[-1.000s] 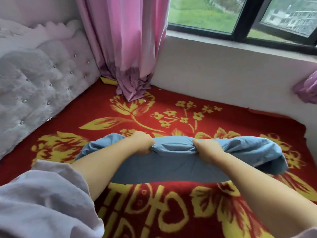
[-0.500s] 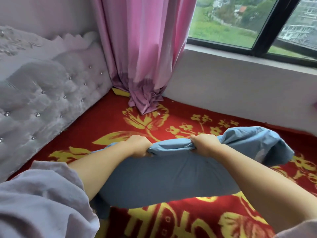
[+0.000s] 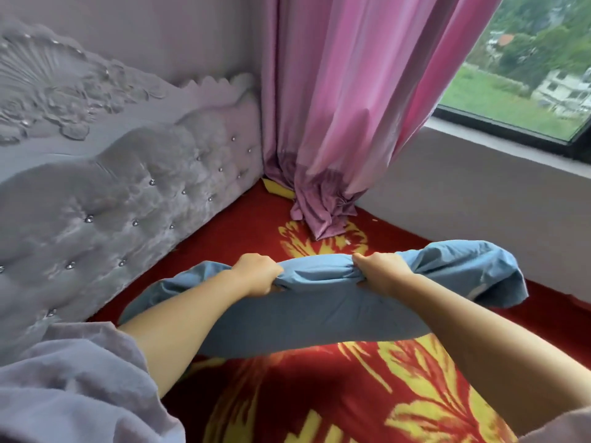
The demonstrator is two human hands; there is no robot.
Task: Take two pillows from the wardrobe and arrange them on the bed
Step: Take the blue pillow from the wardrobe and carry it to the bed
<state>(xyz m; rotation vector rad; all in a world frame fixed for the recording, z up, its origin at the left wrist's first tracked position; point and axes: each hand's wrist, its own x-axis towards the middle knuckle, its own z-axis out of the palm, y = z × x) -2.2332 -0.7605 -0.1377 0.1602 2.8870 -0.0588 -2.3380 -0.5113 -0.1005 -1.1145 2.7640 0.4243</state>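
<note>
A blue pillow (image 3: 319, 314) is held flat above the bed (image 3: 319, 394), which is covered by a red blanket with yellow flowers. My left hand (image 3: 257, 274) and my right hand (image 3: 382, 272) both clench the pillow's far edge, bunching the fabric between them. The pillow's right end (image 3: 473, 270) droops loosely. Its left end points toward the headboard (image 3: 128, 203). Only this one pillow is in view; the wardrobe is out of sight.
A tufted grey velvet headboard with studs runs along the left. A pink curtain (image 3: 345, 107) hangs in the corner, its hem resting on the bed. A grey wall under a window (image 3: 527, 91) borders the bed's far side.
Both hands have lifted the pillow off the blanket and carried it toward the headboard corner. The view has turned left and up, bringing the headboard and curtain closer.
</note>
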